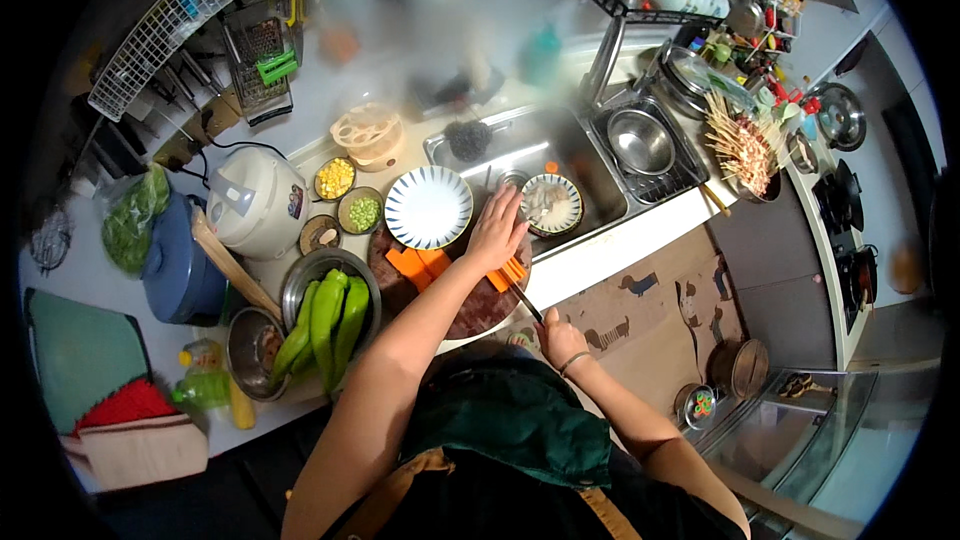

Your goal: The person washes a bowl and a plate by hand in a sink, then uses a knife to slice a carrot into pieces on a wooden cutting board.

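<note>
My right hand [562, 342] is closed round the dark handle of a kitchen knife [527, 304], its blade reaching toward orange carrot pieces [508, 273] at the right of a round brown cutting board [478, 316]. Just beyond those pieces is my left hand [496, 232], fingers stretched toward the sink, with nothing visible in it. Flat carrot slabs [419, 266] lie on the board left of my left forearm. A white plate with blue stripes [429, 207] sits at the board's far edge. Right of my left fingertips stands a patterned bowl [553, 206] with pale contents.
A metal sink [604, 175] lies ahead, with a steel bowl [641, 142] on its rack. Long green peppers [326, 322] fill a metal bowl at left, near small bowls of corn [335, 178] and green pieces [361, 212]. A rice cooker [256, 202] stands behind. Skewers [745, 145] are far right.
</note>
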`<state>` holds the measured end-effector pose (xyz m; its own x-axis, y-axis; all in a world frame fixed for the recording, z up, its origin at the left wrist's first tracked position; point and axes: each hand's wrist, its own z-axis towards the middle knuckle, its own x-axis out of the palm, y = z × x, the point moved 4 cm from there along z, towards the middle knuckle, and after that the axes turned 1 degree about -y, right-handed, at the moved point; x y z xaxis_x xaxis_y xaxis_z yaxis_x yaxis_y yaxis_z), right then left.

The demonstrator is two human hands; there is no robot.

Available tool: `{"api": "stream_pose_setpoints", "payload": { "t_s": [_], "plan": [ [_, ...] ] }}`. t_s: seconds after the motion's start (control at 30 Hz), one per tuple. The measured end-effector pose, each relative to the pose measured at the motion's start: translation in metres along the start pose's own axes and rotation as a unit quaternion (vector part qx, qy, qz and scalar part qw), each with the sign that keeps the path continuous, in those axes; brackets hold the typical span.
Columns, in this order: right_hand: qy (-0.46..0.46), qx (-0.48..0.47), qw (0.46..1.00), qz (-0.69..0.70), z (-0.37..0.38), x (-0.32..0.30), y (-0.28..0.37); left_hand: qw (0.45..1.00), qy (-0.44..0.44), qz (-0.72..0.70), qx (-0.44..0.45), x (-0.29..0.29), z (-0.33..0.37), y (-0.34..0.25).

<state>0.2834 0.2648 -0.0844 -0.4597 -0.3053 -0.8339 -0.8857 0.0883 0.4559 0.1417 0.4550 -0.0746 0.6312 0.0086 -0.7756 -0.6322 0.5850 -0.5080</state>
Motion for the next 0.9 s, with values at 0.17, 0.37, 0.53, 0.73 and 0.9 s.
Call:
{"api": "stream_pose_setpoints", "payload": {
  "t_s": [0.17,0.37,0.53,0.73,0.9],
  "plan": [
    [0.007,0.019,1.000,-0.010,0.001,0.006,-0.002,0.996,0.056,0.070,0.022,0.010,-0.008,0.001],
    [0.019,0.034,0.999,-0.021,-0.002,0.011,0.001,0.988,0.111,0.102,0.024,0.009,-0.010,-0.003],
    [0.005,0.013,0.999,-0.044,-0.003,0.024,-0.003,0.986,0.115,0.116,0.027,0.009,-0.015,-0.003],
    [-0.006,-0.017,0.998,-0.061,-0.003,0.030,-0.001,0.988,0.103,0.112,0.031,0.002,-0.020,0.000],
    [-0.001,-0.002,1.000,-0.010,0.001,0.021,-0.009,0.996,-0.092,-0.008,-0.004,-0.014,-0.020,-0.008]
  ]
}}
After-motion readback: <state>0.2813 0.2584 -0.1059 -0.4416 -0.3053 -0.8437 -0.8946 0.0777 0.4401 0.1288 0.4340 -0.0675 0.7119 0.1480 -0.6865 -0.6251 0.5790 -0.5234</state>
